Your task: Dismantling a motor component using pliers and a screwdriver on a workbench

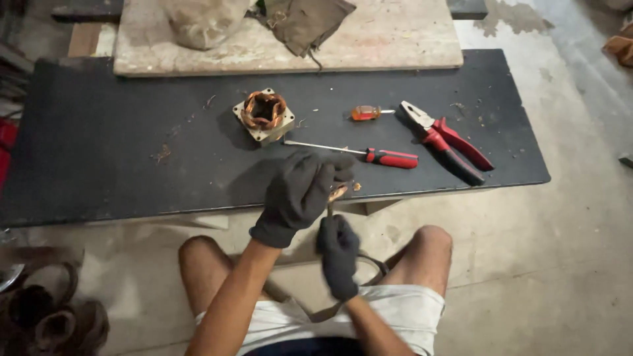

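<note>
On the dark mat [119, 158], from left: copper-wound stator [264, 115] at centre far, gloved left hand [300, 191] closed around a small copper piece [338, 193] at the near edge, gloved right hand [338, 254] gripping it below, then screwdrivers [369, 155] and red pliers [448, 142].

A person seated at the near edge of a dark tabletop [99, 145] works in black gloves, the left hand [300, 194] raised over the right hand [338, 254], which grips a thin tool, blurred, with a small copper-coloured piece [337, 192] between them. Mid-tabletop sits a copper-wound motor stator [264, 115]; toward the right edge lie a red-handled screwdriver [369, 154], a small orange screwdriver [366, 113] and red pliers [445, 140]. A wooden board [382, 36] lies along the far edge.
</note>
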